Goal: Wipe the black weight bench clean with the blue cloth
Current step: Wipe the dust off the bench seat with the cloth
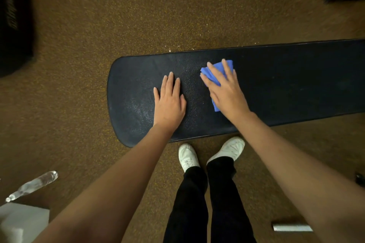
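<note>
On brown speckled gym flooring, the black padded weight-bench worktop carries the left hand resting flat with straight fingers near its rounded end and, just beside it, the right hand pressing flat on the crumpled blue cloth.

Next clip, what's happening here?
A person stands over a black bench and wipes it. The right hand presses a blue cloth flat on the pad near its middle, fingers spread. The left hand rests flat on the bench beside it, near the rounded end, holding nothing. A clear bottle lies on the floor.
</note>
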### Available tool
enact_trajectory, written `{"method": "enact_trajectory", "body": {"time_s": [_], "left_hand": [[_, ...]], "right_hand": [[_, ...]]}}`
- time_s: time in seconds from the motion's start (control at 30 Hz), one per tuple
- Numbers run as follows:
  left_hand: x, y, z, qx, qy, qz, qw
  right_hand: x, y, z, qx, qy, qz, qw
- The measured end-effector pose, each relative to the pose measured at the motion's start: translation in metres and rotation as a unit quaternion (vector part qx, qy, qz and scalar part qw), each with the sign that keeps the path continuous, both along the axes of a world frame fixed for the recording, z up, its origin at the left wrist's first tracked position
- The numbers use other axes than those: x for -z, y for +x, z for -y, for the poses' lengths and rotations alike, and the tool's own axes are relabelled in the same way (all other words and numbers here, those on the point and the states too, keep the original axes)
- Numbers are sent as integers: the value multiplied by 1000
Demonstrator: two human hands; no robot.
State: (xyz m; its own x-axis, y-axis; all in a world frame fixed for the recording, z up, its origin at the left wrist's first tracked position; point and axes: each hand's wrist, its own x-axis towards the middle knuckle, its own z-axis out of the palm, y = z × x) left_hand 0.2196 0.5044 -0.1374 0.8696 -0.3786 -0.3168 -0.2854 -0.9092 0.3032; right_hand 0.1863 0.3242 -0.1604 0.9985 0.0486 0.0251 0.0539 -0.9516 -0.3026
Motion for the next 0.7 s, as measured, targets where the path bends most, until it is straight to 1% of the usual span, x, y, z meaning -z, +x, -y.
{"method": "enact_trajectory", "body": {"time_s": [0.07, 0.1, 0.17, 0.23, 0.3, 0.43, 0.53, 0.57, 0.67, 0.7], "left_hand": [[1, -2, -2, 0, 0, 0, 1000], [1, -3, -1, -1, -1, 1, 1000], [1, -4, 1, -2, -5, 3, 1000], [0, -5, 4, 4, -13, 5, 1000], [0, -4, 10, 16, -20, 4, 1000], [0, -1, 22, 19, -26, 8, 999], [-1, -1, 29, 23, -36, 5, 999], [-2, 0, 30, 25, -41, 5, 999], [-2, 3, 32, 22, -47, 5, 999], [-1, 4, 31, 17, -47, 5, 999]], "right_hand": [[0, -16, -11, 14, 14, 10, 1000], [0, -29, -18, -1, 21, 14, 1000], [0, -53, -27, -71, 21, 14, 997], [-1, -57, -23, -137, 11, 15, 990], [-1, -37, -12, -156, -1, 11, 988], [0, 19, 20, -83, 8, 0, 996], [0, 30, 38, -36, 1, -11, 999], [1, 28, 39, -5, 4, -8, 1000], [1, 19, 25, 139, 38, -1, 990], [1, 18, 16, 158, 43, -3, 987]]}}
